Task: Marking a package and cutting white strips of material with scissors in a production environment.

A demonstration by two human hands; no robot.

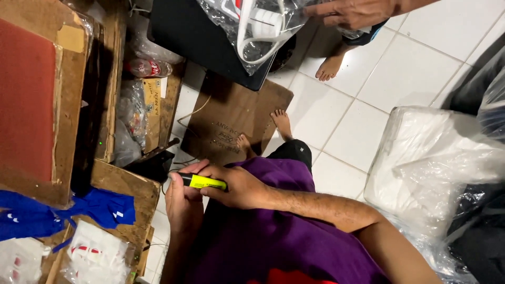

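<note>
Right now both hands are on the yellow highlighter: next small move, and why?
Probably pull the cap off. The left hand wraps the black end of the yellow highlighter while the right hand grips its barrel from above, held level over the purple shirt. That two-handed, opposed grip suits a short pull apart; whether the cap is on is hidden.

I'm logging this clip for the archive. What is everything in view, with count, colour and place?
Yellow highlighter marker with black cap: one, held in both hands, centre.
Blue fabric pieces: a bunch, lower left on wooden table.
Brown cardboard sheet: one, on white tiled floor.
Clear plastic bag of white goods: one, right.
Another person's hand: one, top, on bagged white cable.
Left hand: grip on marker.
Right hand: grip on marker.
</note>
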